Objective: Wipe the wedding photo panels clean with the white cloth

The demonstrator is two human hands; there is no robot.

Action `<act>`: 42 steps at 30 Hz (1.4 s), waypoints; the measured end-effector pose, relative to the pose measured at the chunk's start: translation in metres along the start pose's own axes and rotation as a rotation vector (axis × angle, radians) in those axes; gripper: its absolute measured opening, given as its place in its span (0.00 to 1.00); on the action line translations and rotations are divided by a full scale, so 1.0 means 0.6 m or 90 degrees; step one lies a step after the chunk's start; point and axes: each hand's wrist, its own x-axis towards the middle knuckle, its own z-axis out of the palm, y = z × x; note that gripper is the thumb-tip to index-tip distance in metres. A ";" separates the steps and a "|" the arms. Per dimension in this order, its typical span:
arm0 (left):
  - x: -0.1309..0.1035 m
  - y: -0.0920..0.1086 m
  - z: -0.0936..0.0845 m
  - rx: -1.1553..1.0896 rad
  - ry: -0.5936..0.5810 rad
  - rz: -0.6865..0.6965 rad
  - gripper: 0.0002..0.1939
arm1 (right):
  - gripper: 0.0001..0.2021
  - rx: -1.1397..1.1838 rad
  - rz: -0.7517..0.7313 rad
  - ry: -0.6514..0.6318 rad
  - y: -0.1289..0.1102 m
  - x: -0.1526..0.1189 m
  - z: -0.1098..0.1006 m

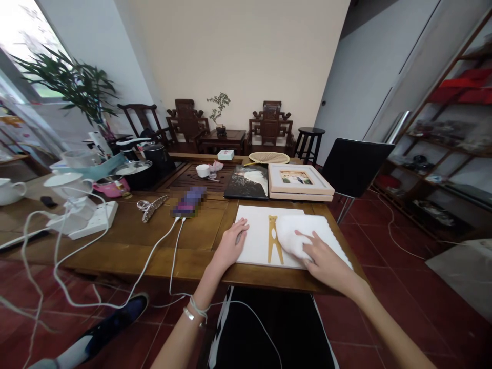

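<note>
On the table in front of me lies a flat white board [254, 241]. My left hand [231, 241] rests on its left edge with the fingers laid out, holding nothing. A flat golden-yellow piece [271, 237], with a bear-like head and two long legs, lies in the board's middle. To its right spreads a thick, fluffy white wad [307, 225], which looks like cotton or stuffing. My right hand [317, 253] touches the wad's near side with the index finger stretched out; its other fingers are partly hidden.
Behind the board are a black panel [240, 187] with white patches, a framed picture [302, 182] and a woven fan [269, 157]. Leftward lie a phone [188, 201] with white cables, a hair claw [155, 209] and a power strip [94, 220]. A black chair [355, 166] stands right.
</note>
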 end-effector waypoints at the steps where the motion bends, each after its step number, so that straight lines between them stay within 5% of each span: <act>1: 0.000 0.001 0.000 0.001 -0.002 -0.002 0.14 | 0.10 0.014 -0.005 -0.025 -0.011 -0.021 -0.006; 7: 0.000 0.004 -0.001 0.005 -0.001 0.000 0.14 | 0.09 0.070 0.024 -0.090 -0.032 -0.068 -0.030; 16: 0.001 0.000 -0.003 0.016 -0.008 0.004 0.14 | 0.15 0.052 0.088 0.091 0.022 0.104 0.020; 20: 0.000 0.004 -0.004 0.011 -0.011 0.000 0.14 | 0.15 -0.002 0.080 0.104 0.019 0.146 0.042; 30: 0.000 0.002 -0.001 0.003 -0.008 0.002 0.13 | 0.11 -0.001 -0.106 0.009 -0.092 0.004 0.044; 33: 0.000 0.002 -0.001 0.010 -0.011 0.003 0.14 | 0.12 0.023 -0.131 -0.017 -0.103 -0.008 0.037; 42: 0.000 0.005 -0.005 0.028 -0.030 -0.008 0.14 | 0.16 -0.018 -0.030 0.085 -0.015 0.149 0.047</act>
